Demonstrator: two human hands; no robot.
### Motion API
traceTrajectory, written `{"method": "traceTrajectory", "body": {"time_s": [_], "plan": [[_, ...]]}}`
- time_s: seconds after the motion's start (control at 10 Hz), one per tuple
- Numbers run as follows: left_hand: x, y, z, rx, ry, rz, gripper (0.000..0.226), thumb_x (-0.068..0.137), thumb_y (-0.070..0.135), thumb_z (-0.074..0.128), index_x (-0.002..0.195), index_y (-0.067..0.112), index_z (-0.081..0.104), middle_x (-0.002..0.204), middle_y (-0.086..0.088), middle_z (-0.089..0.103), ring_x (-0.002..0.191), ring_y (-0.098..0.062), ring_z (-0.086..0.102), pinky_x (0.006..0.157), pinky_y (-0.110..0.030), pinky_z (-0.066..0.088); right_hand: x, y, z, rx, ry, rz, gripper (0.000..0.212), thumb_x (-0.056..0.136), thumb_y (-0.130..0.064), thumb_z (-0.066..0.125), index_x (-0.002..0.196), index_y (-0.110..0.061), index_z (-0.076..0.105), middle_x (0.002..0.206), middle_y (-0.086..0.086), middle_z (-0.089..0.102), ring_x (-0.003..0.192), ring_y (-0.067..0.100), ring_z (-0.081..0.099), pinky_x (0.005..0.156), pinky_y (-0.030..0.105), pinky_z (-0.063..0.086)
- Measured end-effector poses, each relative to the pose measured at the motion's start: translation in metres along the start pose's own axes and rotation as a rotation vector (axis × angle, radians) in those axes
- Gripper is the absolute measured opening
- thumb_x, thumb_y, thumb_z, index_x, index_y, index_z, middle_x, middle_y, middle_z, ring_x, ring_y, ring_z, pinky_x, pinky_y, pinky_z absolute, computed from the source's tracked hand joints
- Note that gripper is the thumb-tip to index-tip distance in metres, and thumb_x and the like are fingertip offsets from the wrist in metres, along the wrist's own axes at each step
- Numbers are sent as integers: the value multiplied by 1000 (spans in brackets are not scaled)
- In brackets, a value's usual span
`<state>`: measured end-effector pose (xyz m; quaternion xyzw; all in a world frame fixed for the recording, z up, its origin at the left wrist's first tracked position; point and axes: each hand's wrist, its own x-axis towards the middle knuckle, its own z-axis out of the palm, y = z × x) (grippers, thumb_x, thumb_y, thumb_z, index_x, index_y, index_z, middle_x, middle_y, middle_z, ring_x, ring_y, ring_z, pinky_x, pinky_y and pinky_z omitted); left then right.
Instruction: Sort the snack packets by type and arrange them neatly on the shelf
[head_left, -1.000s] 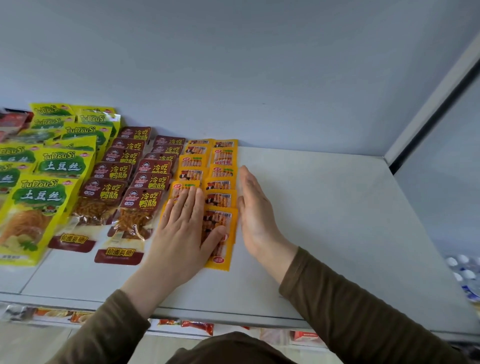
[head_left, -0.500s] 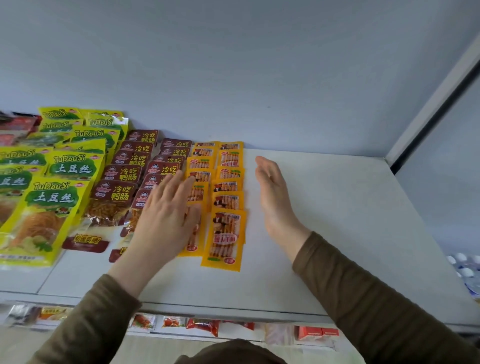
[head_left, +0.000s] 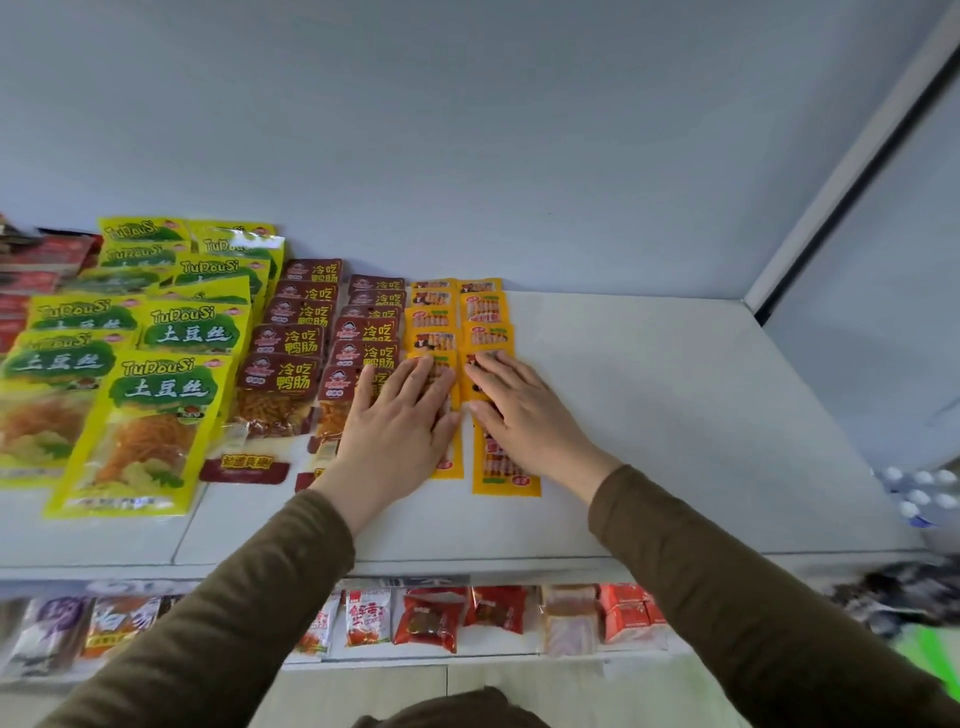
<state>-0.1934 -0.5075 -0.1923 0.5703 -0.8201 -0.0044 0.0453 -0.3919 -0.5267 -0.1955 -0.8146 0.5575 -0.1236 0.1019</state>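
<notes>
Now both hands lie flat, palms down, on the two columns of small orange snack packets (head_left: 485, 332) that run from the back wall toward the front edge of the flat white shelf (head_left: 675, 415). The left hand (head_left: 400, 421), fingers straight and slightly spread, presses on the left orange column, its outer fingers reaching over onto the nearest dark red snack packets (head_left: 291, 374) just beside that column. The right hand (head_left: 519, 415), fingers likewise straight and close together, presses on the right orange column; the front packet of that column sticks out from under its palm, nearer the shelf's front edge than its neighbour. Neither hand pinches or curls round anything, so each grip is simply a spread palm resting on the packets.

To the left of the orange columns, the dark red packets sit in two overlapping columns, and further left again the large yellow-and-green snack packets (head_left: 156, 415) lie in overlapping rows. Beyond those, at the far left edge of the view, a few red packets (head_left: 31, 270) are partly visible. To the right of the orange columns the shelf surface is bare white.

Both forearms wear olive-brown long sleeves (head_left: 727, 597). Below the shelf's front edge, a lower shelf (head_left: 415, 657) holds a row of mixed red, orange and pale packets.
</notes>
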Motion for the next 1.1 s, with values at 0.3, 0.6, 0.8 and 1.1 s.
{"method": "traceTrajectory", "body": {"time_s": [0.3, 0.6, 0.8, 1.1], "plan": [[-2, 1, -9, -48, -15, 20, 76, 98, 63, -5, 164, 29, 12, 172, -1, 6, 159, -23, 3, 127, -56, 0, -6, 0, -8, 96, -22, 35, 55, 109, -44, 34, 160, -26, 27, 169, -8, 14, 157, 11, 0, 127, 37, 8], [-24, -8, -15, -44, -41, 129, 64, 106, 57, 13, 163, 28, 14, 172, -2, 8, 159, -23, 4, 128, -49, 5, -29, 3, -4, 14, 49, 54, 57, 105, -54, 38, 156, -31, 36, 168, -8, 21, 155, 13, 11, 126, 41, 16], [-30, -10, -18, -167, 7, 109, 69, 102, 64, 11, 163, 31, 12, 173, 0, 5, 159, -22, -1, 126, -43, 0, -29, -3, -12, 97, 96, 100, 57, 105, -56, 36, 157, -34, 32, 169, -10, 15, 156, 14, 4, 124, 37, 10], [-68, -48, -58, -212, 34, 66, 67, 103, 46, 52, 160, 22, 28, 166, -3, 26, 152, -29, 25, 122, -44, 23, -36, -37, -49, 40, 60, -42, 50, 104, -44, 48, 150, -26, 47, 165, -3, 28, 153, 19, 16, 124, 42, 18]]}}
